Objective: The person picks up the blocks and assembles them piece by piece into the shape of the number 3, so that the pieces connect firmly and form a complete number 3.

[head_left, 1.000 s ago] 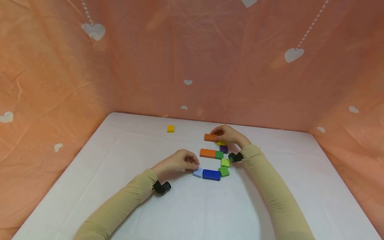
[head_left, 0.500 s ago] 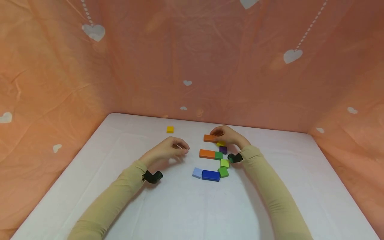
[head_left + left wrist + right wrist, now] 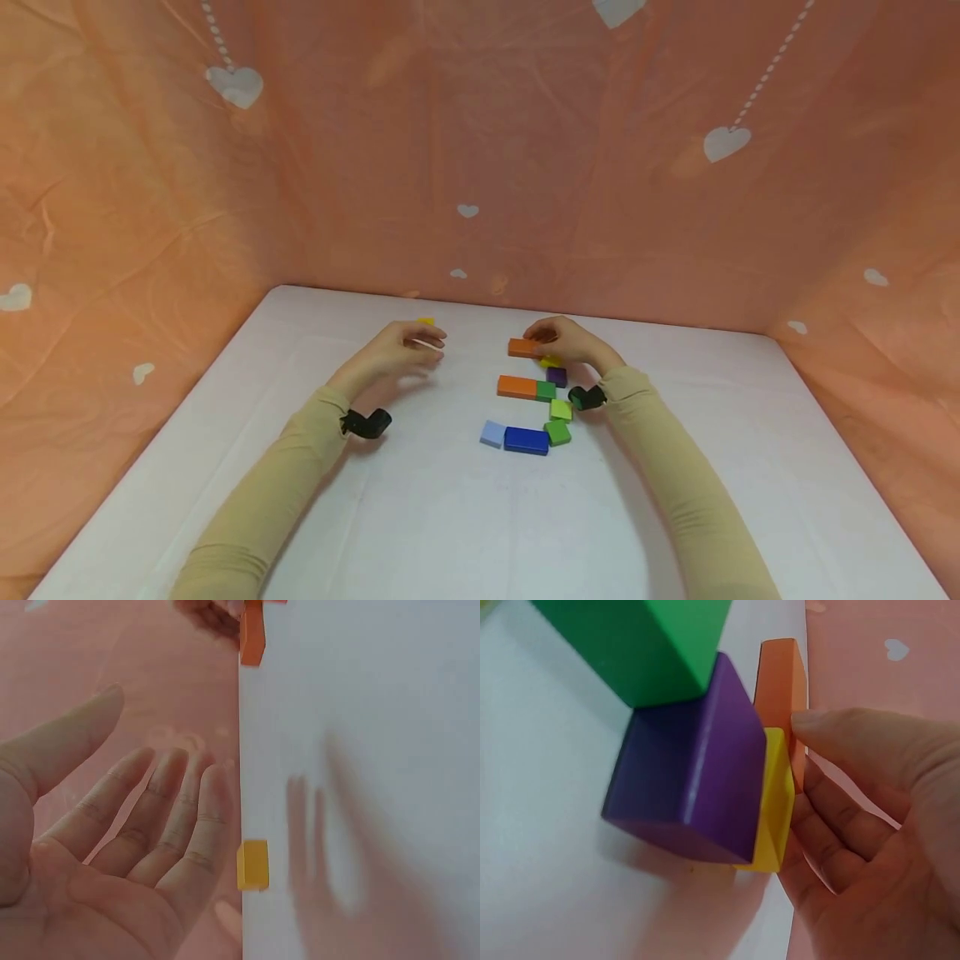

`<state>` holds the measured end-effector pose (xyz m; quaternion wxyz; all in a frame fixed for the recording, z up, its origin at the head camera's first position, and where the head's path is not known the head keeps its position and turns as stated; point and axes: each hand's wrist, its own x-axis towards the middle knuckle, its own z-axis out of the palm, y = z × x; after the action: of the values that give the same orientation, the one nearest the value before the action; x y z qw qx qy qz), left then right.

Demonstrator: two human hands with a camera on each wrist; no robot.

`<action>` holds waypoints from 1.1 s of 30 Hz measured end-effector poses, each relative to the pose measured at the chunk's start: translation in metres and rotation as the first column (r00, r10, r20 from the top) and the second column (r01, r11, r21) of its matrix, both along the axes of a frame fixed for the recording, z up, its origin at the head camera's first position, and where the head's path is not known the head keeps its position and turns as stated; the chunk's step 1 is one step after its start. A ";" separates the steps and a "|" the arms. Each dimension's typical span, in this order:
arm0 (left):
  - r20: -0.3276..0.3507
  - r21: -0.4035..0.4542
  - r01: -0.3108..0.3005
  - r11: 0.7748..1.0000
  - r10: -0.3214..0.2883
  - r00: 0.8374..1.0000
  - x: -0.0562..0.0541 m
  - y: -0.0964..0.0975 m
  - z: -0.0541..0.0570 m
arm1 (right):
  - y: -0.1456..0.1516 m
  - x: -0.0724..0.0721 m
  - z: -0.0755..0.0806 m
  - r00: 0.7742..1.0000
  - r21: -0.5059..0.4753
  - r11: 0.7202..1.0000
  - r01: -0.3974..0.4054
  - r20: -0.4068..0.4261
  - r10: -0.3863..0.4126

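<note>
My right hand (image 3: 576,343) pinches an orange block (image 3: 522,347) between thumb and fingers at the back of a row of coloured blocks. Beside its right end, partly under the hand, lies a yellow block (image 3: 551,362), with a purple block (image 3: 557,377) touching it in the right wrist view. My left hand (image 3: 390,354) is over the table to the left, fingers spread and holding nothing. Just beyond it is a lone yellow block (image 3: 255,865), mostly hidden behind the fingers in the head view.
Nearer me, the row continues with a second orange block (image 3: 517,387), a green block (image 3: 546,391), a lime block (image 3: 561,409), another green block (image 3: 557,432), a dark blue block (image 3: 527,441) and a light blue block (image 3: 492,433). A heart-patterned cloth (image 3: 360,192) hangs behind the white table (image 3: 450,525).
My left hand has left the light blue block and moved back and to the left, close to the lone yellow block. The right hand stays on the orange block.
</note>
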<state>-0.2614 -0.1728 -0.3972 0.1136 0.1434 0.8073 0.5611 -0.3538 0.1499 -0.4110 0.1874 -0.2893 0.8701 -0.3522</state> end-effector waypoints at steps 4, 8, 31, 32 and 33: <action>0.006 0.028 -0.013 1.000 0.012 1.000 -0.004 -0.009 0.000 | -0.001 -0.001 0.000 1.000 0.016 1.000 0.017 0.010 -0.017; -0.024 0.047 -0.027 0.999 0.029 0.999 -0.010 -0.017 -0.002 | 0.000 0.001 0.001 1.000 0.014 1.000 0.014 0.016 -0.014; 0.032 0.032 -0.218 0.976 0.217 0.976 -0.040 -0.031 -0.016 | 0.000 0.001 -0.002 1.000 0.023 0.999 0.026 0.004 -0.027; 0.038 0.027 -0.225 0.974 0.224 0.974 -0.041 -0.032 -0.017 | 0.000 0.001 -0.002 1.000 0.027 0.999 0.026 0.002 -0.026; 0.041 0.023 -0.226 0.974 0.225 0.974 -0.042 -0.033 -0.017 | 0.000 0.001 -0.002 1.000 0.027 0.999 0.026 0.001 -0.026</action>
<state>-0.3038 -0.2056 -0.4145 0.0625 0.0418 0.8081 0.5842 -0.3531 0.1499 -0.4127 0.1874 -0.2750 0.8784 -0.3430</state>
